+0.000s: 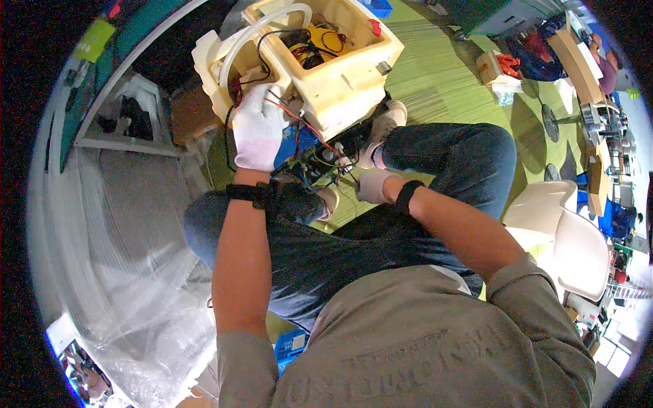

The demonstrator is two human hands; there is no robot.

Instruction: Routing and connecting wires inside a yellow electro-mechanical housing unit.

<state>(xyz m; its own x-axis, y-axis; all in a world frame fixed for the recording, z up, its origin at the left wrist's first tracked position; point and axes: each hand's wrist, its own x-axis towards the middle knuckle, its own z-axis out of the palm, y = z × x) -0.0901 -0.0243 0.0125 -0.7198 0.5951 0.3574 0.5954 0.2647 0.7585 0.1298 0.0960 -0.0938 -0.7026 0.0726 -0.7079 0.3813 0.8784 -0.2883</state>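
My left hand (258,127), in a white glove, is closed at the near left edge of a cream plastic housing (343,88). Red and black wires (299,117) run out beside its fingers; what lies inside the grip is hidden. Below the housing is a dark frame (316,163) crowded with cables and a small white connector (342,154). My right hand (373,185), also gloved, is curled just right of these cables. Its fingertips are turned away, so whatever they pinch cannot be made out. A clear hose (262,28) arches over the housing, and yellow parts with wires (326,42) sit inside it.
My legs (449,163) are bent around the work on a green carpet (428,75). Plastic-wrapped material (129,258) stands at the left, a white chair (564,231) at the right. A box with red items (500,68) and desks are farther off. A blue crate (291,345) is below me.
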